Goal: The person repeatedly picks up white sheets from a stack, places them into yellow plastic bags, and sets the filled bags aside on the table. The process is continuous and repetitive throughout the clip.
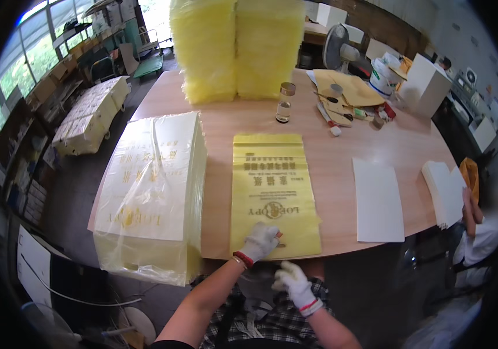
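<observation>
A flat yellow plastic bag (pixel 275 200) with dark printing lies on the table in front of me, its lower end at the near edge. My left hand (pixel 259 241), in a white knit glove with a red cuff, rests palm down on the bag's near part. A small orange-red spot shows at its fingertips; I cannot make out what it is. My right hand (pixel 293 282), gloved the same way, hangs just off the table edge, apart from the bag. Its fingers are loosely bent and spread, with nothing visible in them.
A wrapped stack (pixel 150 174) stands left of the bag. Tall yellow piles (pixel 234 52) rise at the back. A glass jar (pixel 284 104), a brush (pixel 328 119) and a white sheet stack (pixel 378 200) share the table. At right, a person's hand (pixel 470 212) is beside more white sheets (pixel 442 192).
</observation>
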Action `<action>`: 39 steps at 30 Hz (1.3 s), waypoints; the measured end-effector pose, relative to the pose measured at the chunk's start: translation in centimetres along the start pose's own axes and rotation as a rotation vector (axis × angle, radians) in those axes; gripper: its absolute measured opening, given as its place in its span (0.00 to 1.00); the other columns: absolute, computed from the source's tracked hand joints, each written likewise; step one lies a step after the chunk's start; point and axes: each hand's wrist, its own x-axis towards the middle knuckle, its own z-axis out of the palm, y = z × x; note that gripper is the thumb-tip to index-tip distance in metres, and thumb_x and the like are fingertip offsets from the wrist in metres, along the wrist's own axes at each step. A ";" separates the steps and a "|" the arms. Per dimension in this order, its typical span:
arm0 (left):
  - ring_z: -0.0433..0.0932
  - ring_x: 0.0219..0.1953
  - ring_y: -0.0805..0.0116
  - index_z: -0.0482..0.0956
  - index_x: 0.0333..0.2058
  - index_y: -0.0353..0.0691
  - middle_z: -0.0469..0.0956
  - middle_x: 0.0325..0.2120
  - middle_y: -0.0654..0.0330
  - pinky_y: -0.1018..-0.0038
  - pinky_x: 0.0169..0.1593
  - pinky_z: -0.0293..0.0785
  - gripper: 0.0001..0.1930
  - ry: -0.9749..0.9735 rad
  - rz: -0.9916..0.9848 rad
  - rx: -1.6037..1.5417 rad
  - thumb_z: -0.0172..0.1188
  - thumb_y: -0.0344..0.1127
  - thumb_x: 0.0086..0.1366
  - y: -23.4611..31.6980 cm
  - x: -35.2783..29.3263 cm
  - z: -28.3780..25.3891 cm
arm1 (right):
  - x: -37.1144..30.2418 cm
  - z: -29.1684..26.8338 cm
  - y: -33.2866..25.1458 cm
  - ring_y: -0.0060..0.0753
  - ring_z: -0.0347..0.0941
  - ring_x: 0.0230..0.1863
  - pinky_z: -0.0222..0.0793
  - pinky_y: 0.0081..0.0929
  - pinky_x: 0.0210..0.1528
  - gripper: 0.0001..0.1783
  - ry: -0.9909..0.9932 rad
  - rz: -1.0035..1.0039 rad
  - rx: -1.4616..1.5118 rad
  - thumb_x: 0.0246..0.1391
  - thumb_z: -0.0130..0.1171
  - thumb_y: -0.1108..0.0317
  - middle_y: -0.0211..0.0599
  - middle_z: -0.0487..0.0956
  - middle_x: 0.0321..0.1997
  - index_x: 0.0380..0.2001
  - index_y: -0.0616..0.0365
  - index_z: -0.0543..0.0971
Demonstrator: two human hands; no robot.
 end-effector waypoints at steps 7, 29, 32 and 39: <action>0.69 0.20 0.62 0.69 0.28 0.38 0.72 0.20 0.57 0.70 0.26 0.67 0.05 0.249 -0.106 -0.460 0.53 0.33 0.57 0.3 1.7 -1.5 | 6.9 2.6 -3.2 0.25 0.69 0.35 0.69 0.24 0.37 0.11 0.023 -0.118 0.411 0.53 0.56 0.66 0.31 0.71 0.34 0.38 0.59 0.71; 0.76 0.35 0.62 0.69 0.47 0.38 0.77 0.31 0.57 0.70 0.32 0.70 0.21 0.091 -0.057 -0.058 0.59 0.28 0.52 9.0 1.5 -9.7 | 3.5 -1.0 -3.7 0.44 0.72 0.41 0.67 0.34 0.45 0.19 -0.208 -0.689 -0.908 0.48 0.56 0.65 0.43 0.74 0.40 0.44 0.59 0.71; 0.75 0.39 0.55 0.70 0.44 0.39 0.75 0.31 0.57 0.65 0.36 0.70 0.23 0.253 0.142 0.041 0.62 0.27 0.47 7.4 -0.8 -9.1 | 0.3 -7.4 -8.1 0.45 0.71 0.43 0.67 0.33 0.46 0.19 -0.096 -0.461 -0.579 0.50 0.57 0.64 0.43 0.75 0.42 0.44 0.60 0.70; 0.74 0.39 0.50 0.72 0.39 0.39 0.73 0.36 0.54 0.60 0.47 0.71 0.18 0.700 0.258 0.182 0.60 0.24 0.45 9.9 -4.7 -11.0 | 5.8 -23.6 -9.0 0.52 0.61 0.52 0.54 0.48 0.55 0.22 0.791 -0.785 -1.597 0.48 0.52 0.55 0.45 0.68 0.50 0.44 0.56 0.70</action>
